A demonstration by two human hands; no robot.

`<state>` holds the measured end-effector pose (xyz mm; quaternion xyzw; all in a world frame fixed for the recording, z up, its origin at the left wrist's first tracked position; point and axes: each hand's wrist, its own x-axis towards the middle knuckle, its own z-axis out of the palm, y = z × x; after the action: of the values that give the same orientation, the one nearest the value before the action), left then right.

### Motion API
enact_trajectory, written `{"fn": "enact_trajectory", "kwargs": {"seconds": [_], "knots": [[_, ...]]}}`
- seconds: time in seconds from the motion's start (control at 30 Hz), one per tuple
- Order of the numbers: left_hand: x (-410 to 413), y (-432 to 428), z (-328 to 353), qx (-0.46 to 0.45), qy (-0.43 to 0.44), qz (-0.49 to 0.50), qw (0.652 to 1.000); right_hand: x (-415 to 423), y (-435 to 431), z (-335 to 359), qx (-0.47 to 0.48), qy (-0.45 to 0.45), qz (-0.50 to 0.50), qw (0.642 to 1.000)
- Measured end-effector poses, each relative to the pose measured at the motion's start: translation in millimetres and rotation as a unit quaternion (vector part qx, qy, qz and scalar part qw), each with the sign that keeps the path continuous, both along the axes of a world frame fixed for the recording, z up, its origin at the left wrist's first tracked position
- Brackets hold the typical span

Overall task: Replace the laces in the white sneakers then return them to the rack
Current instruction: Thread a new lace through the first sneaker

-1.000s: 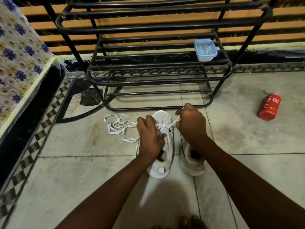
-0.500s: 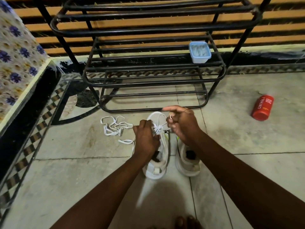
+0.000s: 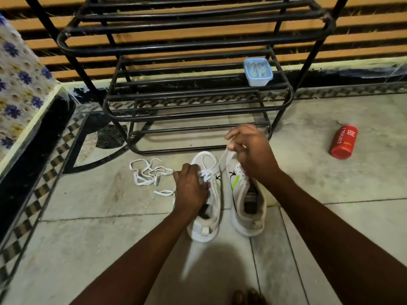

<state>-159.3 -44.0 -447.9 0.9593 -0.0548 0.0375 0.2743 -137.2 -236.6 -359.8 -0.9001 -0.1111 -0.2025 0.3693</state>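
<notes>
Nearest the person, the laced sneaker [image 3: 204, 230] stands on the floor [image 3: 88, 238], heel toward the camera. The left hand [image 3: 190, 190] rests on its upper, with the fingers curled over the eyelet rows and gripping the shoe. This grip has not changed over the last half second.

The second sneaker [image 3: 248, 214] stands just right of the left hand, parallel to the first and close beside it. Its opening is uncovered.

The right hand [image 3: 251, 150] is beyond and to the right of the left hand, above the toe of the second sneaker. Its thumb and fingers pinch the free end of the lace [image 3: 220, 160]. Half a second ago this hand was over the toe of the laced sneaker, close to the left hand. It has since moved up and to the right, and the lace now runs in a straight slanted line from the eyelets to the pinch.

A loose lace [image 3: 149, 172] lies tangled on the floor just left of the left hand.

Beyond both hands stands the black rack [image 3: 198, 111], with a blue container [image 3: 257, 72] on one tier. A red bottle [image 3: 343, 142] lies on the floor well to the right of the right hand.
</notes>
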Motion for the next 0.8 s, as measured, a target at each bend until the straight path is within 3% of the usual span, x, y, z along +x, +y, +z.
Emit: {"fn": "enact_trajectory", "kwargs": {"seconds": [0.03, 0.07, 0.1, 0.13, 0.17, 0.2, 0.23, 0.27, 0.3, 0.37, 0.47, 0.53, 0.6, 0.63, 0.7, 0.73, 0.77, 0.8], "knots": [[-0.3, 0.3, -0.7, -0.005, 0.001, -0.002, 1.000, -3.7, 6.2, 2.2, 0.194, 0.066, -0.012, 0.979], [-0.5, 0.4, -1.1, -0.008, 0.001, -0.003, 1.000, -6.1, 14.5, 5.2, 0.381, 0.149, -0.005, 0.912], [-0.4, 0.3, -1.4, -0.009, 0.001, -0.003, 1.000, -6.8, 20.8, 5.0, 0.503, 0.214, 0.002, 0.837], [-0.3, 0.0, -1.3, -0.009, 0.002, -0.002, 1.000, -8.6, 23.5, 2.9, 0.528, 0.259, -0.004, 0.809], [0.2, -0.6, -1.1, -0.010, 0.003, -0.001, 1.000, -9.0, 20.6, 2.5, 0.455, 0.272, -0.015, 0.848], [0.6, -1.2, -0.9, -0.011, 0.004, 0.000, 1.000, -5.1, 12.4, -1.6, 0.287, 0.257, -0.010, 0.923], [0.6, -1.3, -1.2, -0.012, 0.005, 0.001, 1.000, -3.1, 5.0, -4.7, 0.057, 0.239, 0.027, 0.969], [0.2, -1.1, -1.6, -0.011, 0.004, 0.001, 1.000, -1.3, -2.0, -7.7, -0.141, 0.234, 0.073, 0.959], [0.1, -0.8, -1.8, -0.010, 0.002, 0.001, 1.000, -0.4, -6.7, -10.7, -0.275, 0.245, 0.110, 0.923], [-0.1, -0.6, -2.0, -0.007, 0.005, 0.003, 1.000, -1.1, -6.7, -15.7, -0.358, 0.236, 0.153, 0.890], [0.1, -1.1, -2.7, 0.000, 0.010, 0.009, 1.000, -2.0, 0.7, -8.6, -0.316, 0.106, 0.120, 0.935], [-0.3, -0.9, -2.6, -0.006, 0.014, 0.007, 1.000, -2.3, 2.8, -4.4, -0.182, 0.022, 0.052, 0.982], [-0.9, 0.1, -2.5, -0.006, 0.018, 0.004, 1.000, -5.9, 10.2, -8.1, -0.004, 0.035, -0.025, 0.999], [-0.9, 0.0, -2.4, -0.003, 0.019, 0.002, 1.000, -7.8, 14.0, -9.7, 0.145, 0.098, -0.029, 0.984], [-1.1, -0.1, -2.0, 0.000, 0.020, 0.004, 1.000, -9.6, 19.4, -7.7, 0.420, 0.221, -0.024, 0.880], [-1.3, -0.4, -1.4, 0.000, 0.020, 0.005, 1.000, -10.9, 17.9, -9.9, 0.440, 0.251, -0.020, 0.862], [-1.3, -0.5, -0.7, -0.001, 0.020, 0.006, 1.000, -11.1, 14.5, -10.6, 0.370, 0.243, -0.013, 0.897], [-1.4, -0.5, 0.0, -0.002, 0.020, 0.006, 1.000, -10.5, 9.2, -12.6, 0.213, 0.200, 0.008, 0.957]]}}
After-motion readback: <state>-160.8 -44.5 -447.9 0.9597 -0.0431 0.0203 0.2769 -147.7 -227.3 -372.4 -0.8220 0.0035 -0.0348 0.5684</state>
